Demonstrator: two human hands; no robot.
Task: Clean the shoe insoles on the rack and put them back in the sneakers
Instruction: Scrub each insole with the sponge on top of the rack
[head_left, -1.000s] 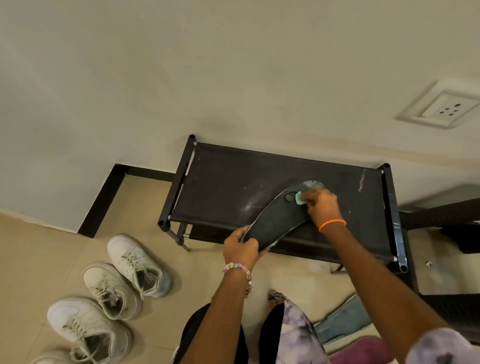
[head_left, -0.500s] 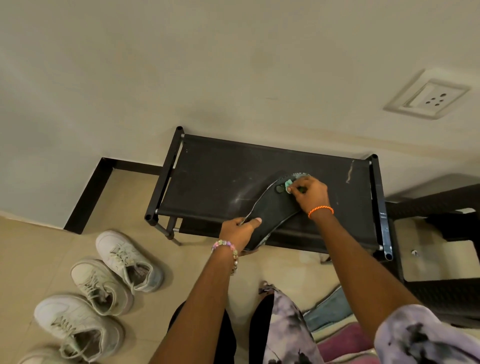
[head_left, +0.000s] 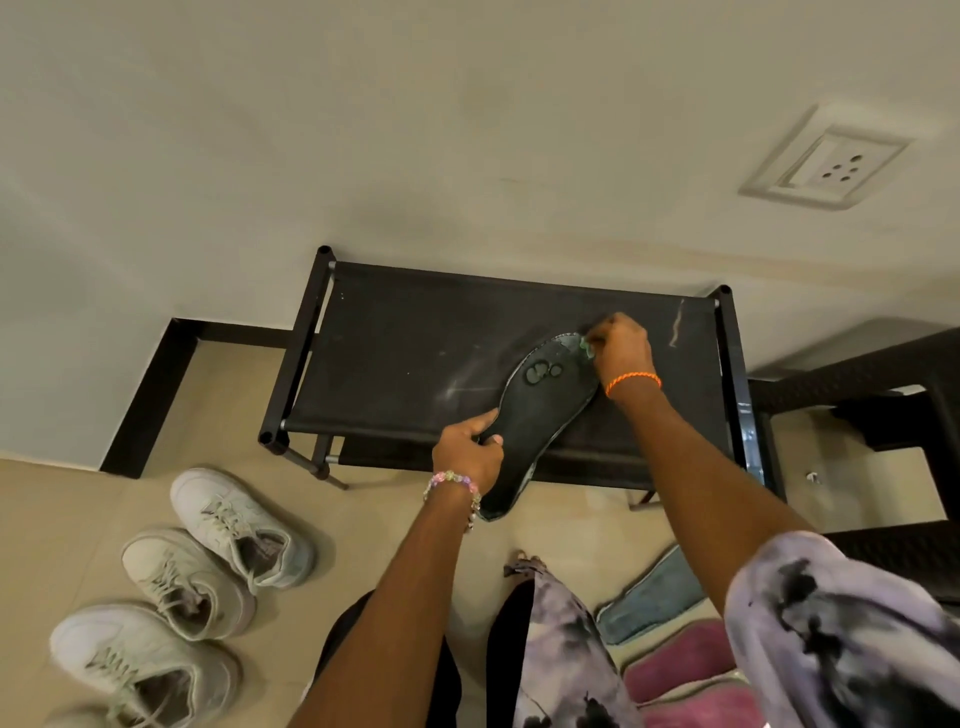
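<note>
A dark insole (head_left: 540, 415) is lying slantwise across the black shoe rack (head_left: 415, 358), its toe end resting on the fabric shelf toward the rack's right half and its heel end sticking out past the front edge over the floor (head_left: 62, 519). The left hand (head_left: 470, 449) is gripping the insole by its left edge near the rack's front rail — fingers curled round the rim, thumb lying on top. The right hand (head_left: 621, 348) is pressing down at the toe end with its fingers pinched together on a small green cleaning pad (head_left: 586, 347), most of which is hidden under the fingertips. A few wet-looking round marks are showing on the insole's forefoot, just left of that hand.

Three pale sneakers (head_left: 239, 525) are sitting on the floor off the rack's front left corner, laces up, with the edge of a fourth just peeking in at the bottom left of the view. Nearer the person, below the rack's front edge on the right, a blue insole (head_left: 649, 597) is lying on the floor beside pink ones (head_left: 680, 670) — partly hidden by the right arm and a tie-dye sleeve (head_left: 831, 623). A white wall socket (head_left: 826, 163) is sitting on the wall above the rack's right end.
</note>
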